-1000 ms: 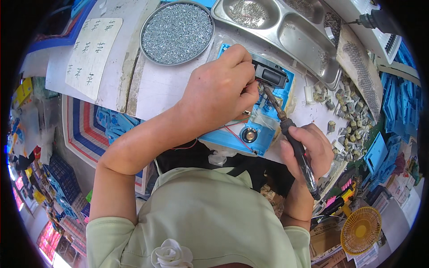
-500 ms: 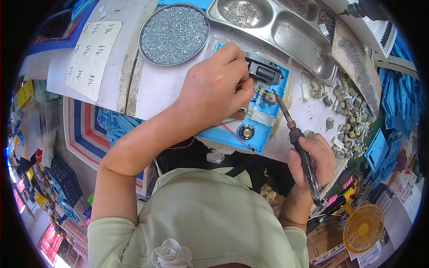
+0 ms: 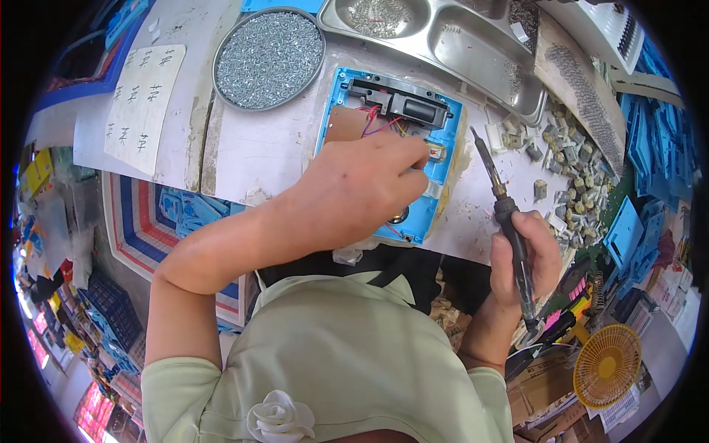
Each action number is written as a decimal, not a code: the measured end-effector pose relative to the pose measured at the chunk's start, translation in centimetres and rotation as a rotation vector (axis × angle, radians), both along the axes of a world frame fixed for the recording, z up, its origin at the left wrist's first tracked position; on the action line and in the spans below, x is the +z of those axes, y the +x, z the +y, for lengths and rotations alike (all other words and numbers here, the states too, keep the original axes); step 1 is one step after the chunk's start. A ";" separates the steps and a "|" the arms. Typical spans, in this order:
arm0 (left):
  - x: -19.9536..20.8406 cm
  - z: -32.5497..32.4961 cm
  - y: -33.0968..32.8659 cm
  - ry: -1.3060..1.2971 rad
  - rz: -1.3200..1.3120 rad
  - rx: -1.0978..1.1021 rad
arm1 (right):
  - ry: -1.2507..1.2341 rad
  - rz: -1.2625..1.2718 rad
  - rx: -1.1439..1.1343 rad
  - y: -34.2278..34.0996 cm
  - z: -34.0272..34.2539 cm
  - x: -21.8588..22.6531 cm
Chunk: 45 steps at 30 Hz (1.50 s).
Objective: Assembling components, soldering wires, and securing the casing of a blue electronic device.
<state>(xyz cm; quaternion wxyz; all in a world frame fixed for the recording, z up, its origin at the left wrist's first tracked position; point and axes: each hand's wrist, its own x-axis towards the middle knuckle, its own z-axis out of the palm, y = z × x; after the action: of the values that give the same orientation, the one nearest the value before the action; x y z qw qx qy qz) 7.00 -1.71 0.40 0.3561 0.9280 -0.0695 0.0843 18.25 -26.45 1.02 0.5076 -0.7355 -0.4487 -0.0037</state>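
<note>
A blue plastic casing lies on the table, with a black module along its far side and red and blue wires inside. Over the casing's near half bends my left hand, thumb and fingers pinched together. What they hold, if anything, is hidden; a small part with a pale frame shows just past the fingertips. A round speaker is partly covered by this hand. My right hand is closed around a soldering iron, its tip pointing up and away, to the right of the casing and apart from it.
A round tray of small screws stands at the far left, beside a steel compartment tray. Small metal-and-white parts are heaped on the right. Blue panels and a yellow fan sit further right.
My left hand has moved nearer to me, from the black module toward the casing's middle, uncovering the wires. The soldering iron's tip has drawn rightward, away from the casing. The view has shifted slightly.
</note>
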 end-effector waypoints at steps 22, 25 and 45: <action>-1.0 1.7 -0.1 -0.269 0.019 -0.063 | 0.227 0.291 -0.140 -1.9 1.8 -0.7; -1.0 2.2 -0.2 -0.202 0.011 -0.136 | 0.227 0.263 0.024 -0.6 -0.5 0.1; -1.0 3.0 0.6 -0.086 0.036 -0.286 | -0.017 0.408 0.332 1.2 1.4 -0.5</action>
<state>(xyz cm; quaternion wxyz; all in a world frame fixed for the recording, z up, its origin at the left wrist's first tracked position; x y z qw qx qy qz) 7.58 1.28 -0.64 0.4050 0.8939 -0.1909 0.0191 19.41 -25.04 0.56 0.5750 -0.6417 -0.4516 0.2316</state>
